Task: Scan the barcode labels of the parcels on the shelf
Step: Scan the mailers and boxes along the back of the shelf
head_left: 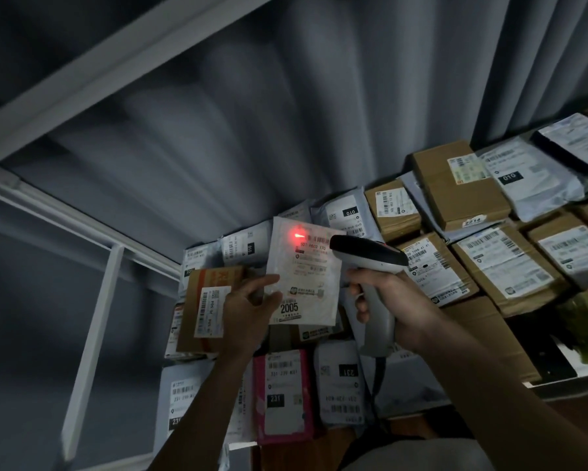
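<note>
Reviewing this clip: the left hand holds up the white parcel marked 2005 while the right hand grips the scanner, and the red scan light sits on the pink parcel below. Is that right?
Not quite. The head view shows the red scan light on the white parcel marked 2005 itself, beside its top barcode, not on the pink parcel. The rest stands: the left hand holds that parcel up and the right hand grips the scanner.
</note>
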